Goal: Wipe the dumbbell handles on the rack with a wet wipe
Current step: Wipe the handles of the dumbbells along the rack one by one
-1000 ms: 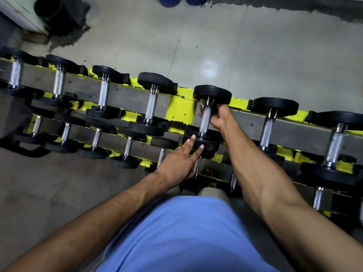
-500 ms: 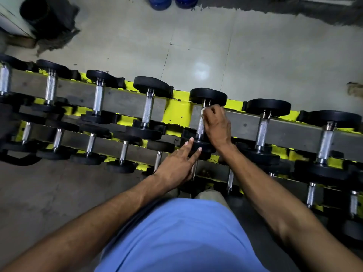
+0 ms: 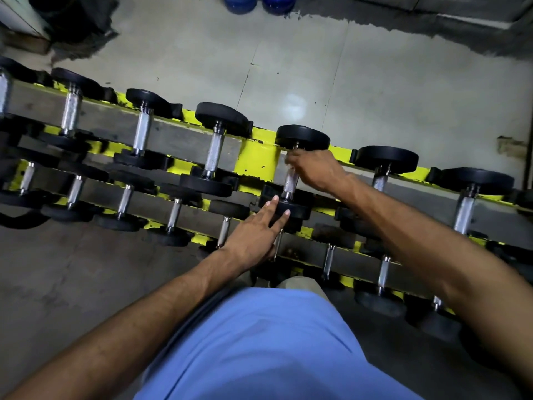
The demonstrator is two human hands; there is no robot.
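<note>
Hidden: the top of the handle (image 3: 289,183) is under the curled fingers of the right hand (image 3: 314,168), so only its lower, shiny part shows.
Wipe (image 3: 288,163): only a pale, blurred scrap at the right fingertips, and I cannot tell how it is folded or how much of the handle it covers.
Blur: the right hand is smeared at the knuckles and its finger edges are soft.
Cut off: the rack (image 3: 253,160) runs out of view at 9 and 3 o'clock. The right forearm and the shirt (image 3: 259,342) cover part of the lowest tier.
Dim: the dumbbells toward 4 o'clock sink into shadow and their shapes are hard to read.
Right hand: clenched around the upper end of the handle, just below the far head (image 3: 302,137).
Left hand (image 3: 256,232): released, its fingers straight and spread, their tips resting on the near head (image 3: 297,210).
Dumbbell: on the top tier, just right of the yellow upright, lying across the rail from 12 to 6 o'clock.
Handle to hands: its bare part lies at 7 o'clock from the right hand and at 1 o'clock from the left, between the two.
Neighbours: another dumbbell (image 3: 215,151) lies at 9 o'clock from it.
Floor: two blue bottles (image 3: 239,2) at 12 o'clock are cropped by the frame edge.
</note>
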